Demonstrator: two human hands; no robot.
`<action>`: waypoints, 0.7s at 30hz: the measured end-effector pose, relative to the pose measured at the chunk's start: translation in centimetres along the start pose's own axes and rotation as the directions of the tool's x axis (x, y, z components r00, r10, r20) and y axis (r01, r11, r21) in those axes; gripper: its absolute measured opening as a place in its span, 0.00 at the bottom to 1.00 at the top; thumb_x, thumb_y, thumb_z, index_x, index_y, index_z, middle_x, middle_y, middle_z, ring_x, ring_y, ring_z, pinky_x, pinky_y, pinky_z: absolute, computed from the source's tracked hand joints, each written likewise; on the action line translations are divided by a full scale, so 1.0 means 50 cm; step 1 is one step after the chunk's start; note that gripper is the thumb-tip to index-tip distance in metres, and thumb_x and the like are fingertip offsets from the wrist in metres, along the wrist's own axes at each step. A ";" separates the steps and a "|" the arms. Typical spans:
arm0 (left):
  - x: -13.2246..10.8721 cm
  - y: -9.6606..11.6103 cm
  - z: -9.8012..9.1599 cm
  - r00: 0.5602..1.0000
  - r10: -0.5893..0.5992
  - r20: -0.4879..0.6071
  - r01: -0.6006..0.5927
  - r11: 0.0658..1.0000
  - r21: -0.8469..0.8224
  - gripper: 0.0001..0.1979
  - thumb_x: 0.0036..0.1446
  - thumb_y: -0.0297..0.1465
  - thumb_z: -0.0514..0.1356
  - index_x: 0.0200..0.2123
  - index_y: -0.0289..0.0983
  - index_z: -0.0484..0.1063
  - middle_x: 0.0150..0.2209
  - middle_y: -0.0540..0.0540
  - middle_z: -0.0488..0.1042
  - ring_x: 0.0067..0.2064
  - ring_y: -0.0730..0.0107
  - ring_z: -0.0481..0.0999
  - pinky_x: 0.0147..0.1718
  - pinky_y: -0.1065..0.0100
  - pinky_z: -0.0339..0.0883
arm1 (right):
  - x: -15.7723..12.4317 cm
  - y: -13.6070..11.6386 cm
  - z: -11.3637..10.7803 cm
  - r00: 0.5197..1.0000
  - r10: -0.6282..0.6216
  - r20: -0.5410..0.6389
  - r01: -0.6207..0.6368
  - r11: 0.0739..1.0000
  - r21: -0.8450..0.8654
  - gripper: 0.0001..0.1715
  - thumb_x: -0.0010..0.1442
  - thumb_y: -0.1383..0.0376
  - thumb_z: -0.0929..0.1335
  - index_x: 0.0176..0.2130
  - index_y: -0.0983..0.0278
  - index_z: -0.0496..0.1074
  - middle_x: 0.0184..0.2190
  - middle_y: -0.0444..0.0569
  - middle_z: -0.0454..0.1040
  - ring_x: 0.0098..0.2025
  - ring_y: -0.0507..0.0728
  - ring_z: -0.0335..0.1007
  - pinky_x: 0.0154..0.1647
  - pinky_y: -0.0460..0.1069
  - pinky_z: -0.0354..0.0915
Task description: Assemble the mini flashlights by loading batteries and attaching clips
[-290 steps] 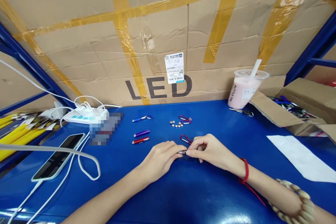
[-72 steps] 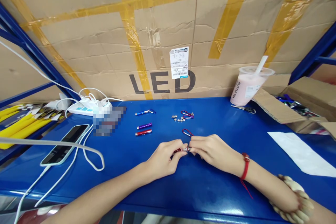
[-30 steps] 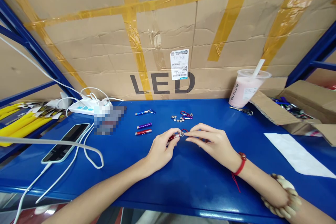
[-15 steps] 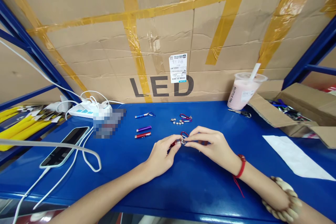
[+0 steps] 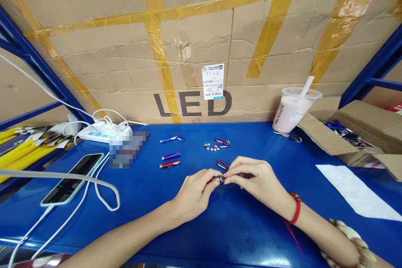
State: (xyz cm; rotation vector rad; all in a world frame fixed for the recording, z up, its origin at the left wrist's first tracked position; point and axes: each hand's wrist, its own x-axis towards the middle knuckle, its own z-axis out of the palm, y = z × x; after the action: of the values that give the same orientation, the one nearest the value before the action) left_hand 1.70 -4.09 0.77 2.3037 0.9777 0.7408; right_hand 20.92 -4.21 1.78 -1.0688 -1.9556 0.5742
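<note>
My left hand (image 5: 196, 192) is closed around a small red flashlight tube (image 5: 216, 179), its metal end turned to the right. Thumb and fingertips of my right hand (image 5: 256, 173) pinch at that end, touching it; whatever small part lies between them is hidden. Just behind the right fingertips shows a red carabiner clip (image 5: 221, 164), partly covered. Farther back lie several silver button cells (image 5: 215, 148) beside more carabiner clips (image 5: 222, 141). Left of these, a blue flashlight with a clip (image 5: 169, 139), a purple tube (image 5: 171, 156) and a red tube (image 5: 169, 164) rest on the blue table (image 5: 150, 234).
A drink cup (image 5: 292, 111) with a straw stands at the back right, keys (image 5: 288, 136) beside it. An open cardboard box (image 5: 361, 130) and white paper (image 5: 354, 192) lie right. Left are a phone (image 5: 72, 180), a power strip (image 5: 100, 133) and cables. A large carton (image 5: 125, 63) closes the back.
The fingertips of my right hand have come against the end of the red tube, where a metal opening showed before. Both hands sit slightly lower in view.
</note>
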 end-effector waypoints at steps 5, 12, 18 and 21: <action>0.000 0.002 -0.004 1.000 -0.009 0.016 0.008 1.000 0.012 0.09 0.61 0.28 0.46 0.38 0.38 0.65 0.32 0.50 0.72 0.32 0.73 0.70 0.32 0.73 0.61 | -0.002 -0.004 0.002 0.998 0.060 0.017 -0.060 0.998 0.002 0.04 0.51 0.65 0.71 0.25 0.59 0.77 0.26 0.42 0.75 0.27 0.50 0.70 0.28 0.44 0.61; -0.003 -0.006 0.012 0.999 -0.052 0.008 0.052 0.995 -0.081 0.05 0.60 0.28 0.48 0.36 0.39 0.63 0.32 0.50 0.73 0.32 0.72 0.72 0.31 0.74 0.63 | 0.002 -0.002 0.008 0.986 0.161 0.043 -0.160 0.987 -0.029 0.05 0.50 0.64 0.70 0.25 0.60 0.76 0.25 0.43 0.74 0.25 0.49 0.66 0.26 0.44 0.58; -0.009 -0.014 0.024 0.999 -0.012 -0.037 0.008 0.994 -0.106 0.05 0.59 0.30 0.50 0.31 0.38 0.61 0.31 0.48 0.72 0.36 0.69 0.74 0.33 0.73 0.65 | 0.009 -0.007 0.012 0.872 0.424 0.244 -0.479 0.844 0.242 0.14 0.45 0.57 0.72 0.23 0.66 0.74 0.19 0.43 0.69 0.16 0.46 0.58 0.18 0.44 0.54; -0.012 -0.010 0.022 0.996 0.067 -0.063 -0.072 0.994 -0.086 0.05 0.59 0.29 0.50 0.33 0.37 0.65 0.31 0.47 0.73 0.34 0.70 0.73 0.33 0.73 0.65 | 0.010 -0.014 0.008 0.786 0.453 0.421 -0.610 0.677 0.411 0.18 0.40 0.54 0.74 0.22 0.68 0.73 0.17 0.42 0.67 0.15 0.44 0.55 0.16 0.43 0.50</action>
State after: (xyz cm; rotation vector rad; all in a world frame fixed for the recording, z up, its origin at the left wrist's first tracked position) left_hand 1.80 -4.53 -0.51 2.2606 0.8770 0.8687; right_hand 20.10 -4.16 2.31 -1.2354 -1.5166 1.5865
